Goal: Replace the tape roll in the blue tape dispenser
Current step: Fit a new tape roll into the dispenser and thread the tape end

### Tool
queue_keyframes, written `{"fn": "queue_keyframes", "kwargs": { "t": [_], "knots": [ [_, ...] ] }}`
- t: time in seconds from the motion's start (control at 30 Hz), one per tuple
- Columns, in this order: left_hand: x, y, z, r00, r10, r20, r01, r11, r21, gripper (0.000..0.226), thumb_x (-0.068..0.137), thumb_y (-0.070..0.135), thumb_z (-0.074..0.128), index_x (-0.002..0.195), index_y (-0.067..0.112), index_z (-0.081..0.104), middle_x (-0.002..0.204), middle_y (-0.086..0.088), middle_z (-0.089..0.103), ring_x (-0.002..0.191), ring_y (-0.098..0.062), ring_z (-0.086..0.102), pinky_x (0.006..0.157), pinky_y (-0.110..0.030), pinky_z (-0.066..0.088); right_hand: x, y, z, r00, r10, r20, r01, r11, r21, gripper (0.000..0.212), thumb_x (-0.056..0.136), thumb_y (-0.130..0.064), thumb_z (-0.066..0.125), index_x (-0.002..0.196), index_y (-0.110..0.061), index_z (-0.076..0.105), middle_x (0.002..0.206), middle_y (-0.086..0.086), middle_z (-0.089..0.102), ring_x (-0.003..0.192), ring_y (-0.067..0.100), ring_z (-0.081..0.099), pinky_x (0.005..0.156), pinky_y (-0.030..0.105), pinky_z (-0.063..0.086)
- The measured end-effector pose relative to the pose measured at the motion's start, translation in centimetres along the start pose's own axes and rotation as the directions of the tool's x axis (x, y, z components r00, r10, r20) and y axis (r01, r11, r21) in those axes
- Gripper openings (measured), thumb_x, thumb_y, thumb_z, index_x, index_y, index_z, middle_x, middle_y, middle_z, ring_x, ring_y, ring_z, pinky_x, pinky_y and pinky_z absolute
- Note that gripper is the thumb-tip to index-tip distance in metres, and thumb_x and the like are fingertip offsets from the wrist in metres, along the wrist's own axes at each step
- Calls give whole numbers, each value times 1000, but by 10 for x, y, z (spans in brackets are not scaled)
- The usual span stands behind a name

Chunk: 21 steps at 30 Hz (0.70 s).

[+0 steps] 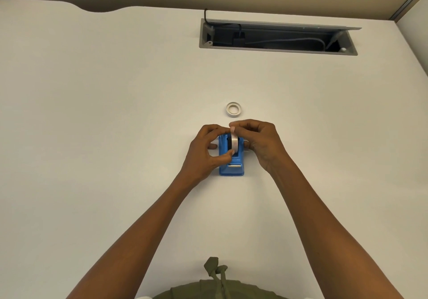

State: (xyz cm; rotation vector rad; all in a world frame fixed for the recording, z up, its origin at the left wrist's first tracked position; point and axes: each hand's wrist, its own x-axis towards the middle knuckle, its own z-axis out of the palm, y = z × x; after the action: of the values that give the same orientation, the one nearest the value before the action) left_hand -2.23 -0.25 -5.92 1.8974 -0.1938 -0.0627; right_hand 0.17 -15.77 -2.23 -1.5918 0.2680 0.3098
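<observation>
Both hands, left hand [208,148] and right hand [259,141], pinch the light, stiff tape roll [234,142] by its rim, upright in the blue tape dispenser [231,166] mid-worktop [92,113]; the spent core [234,109] lies at twelve o'clock.

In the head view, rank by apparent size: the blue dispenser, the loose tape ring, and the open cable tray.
1. Cable tray
2. Blue dispenser, partly covered by hands
3. Loose tape ring

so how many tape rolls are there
2: one tape roll upright in the blue dispenser, pinched by both hands; one ring flat on the desk just beyond. None visibly hidden.
</observation>
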Motion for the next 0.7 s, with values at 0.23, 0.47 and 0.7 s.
{"fn": "queue_keyframes", "kwargs": {
  "t": [0.23,0.47,0.7],
  "knots": [
    [0,2,-2,1000,9,17,-9,1000,21,46,71,23,73,114,24,59,114,7,49,101,1,53,79,-8,46,-15,-4,-12,966,-256,33,250,897,-365,23,68,-25,81,89,-18,75,96,-1,72,93,10,65,74,26,54],
    [2,1,-4,999,18,45,-20,999,47,47,70,23,74,114,28,58,113,7,48,100,5,51,77,-8,46,-10,-31,-11,951,-238,197,308,675,-670,31,57,-15,86,85,-14,75,84,1,66,74,15,59,67,25,50],
    [4,0,-3,999,-5,44,1,996,84,46,73,19,76,116,20,59,114,6,47,96,-3,52,75,-4,45,-3,-47,-5,982,-105,159,187,690,-699,24,50,-14,88,71,-14,76,55,-11,63,50,0,56,44,1,37]
  ]
}}
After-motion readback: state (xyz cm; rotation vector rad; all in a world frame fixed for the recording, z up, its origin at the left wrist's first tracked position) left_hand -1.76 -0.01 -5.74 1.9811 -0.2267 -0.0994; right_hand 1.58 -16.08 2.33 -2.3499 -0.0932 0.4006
